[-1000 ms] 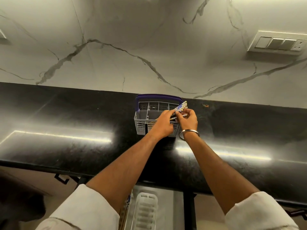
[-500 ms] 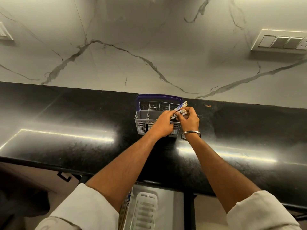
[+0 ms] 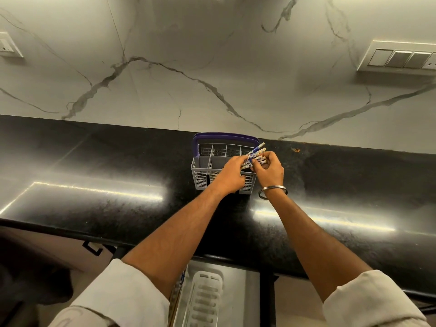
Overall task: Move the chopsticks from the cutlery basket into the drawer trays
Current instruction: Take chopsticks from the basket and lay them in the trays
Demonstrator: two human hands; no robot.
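Both hands now bunch the chopsticks (image 3: 253, 156) tighter above the basket's (image 3: 200, 172) right end: right hand (image 3: 269, 169) and left hand (image 3: 232, 174) fingers clenched on them, gathered for carrying to the drawer (image 3: 236, 300).

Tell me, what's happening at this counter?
A person is gathering a bundle of patterned chopsticks with both hands, left hand and right hand, over a grey cutlery basket on the black counter. Below, a drawer with a white tray is open; the chopsticks have not gone there yet.
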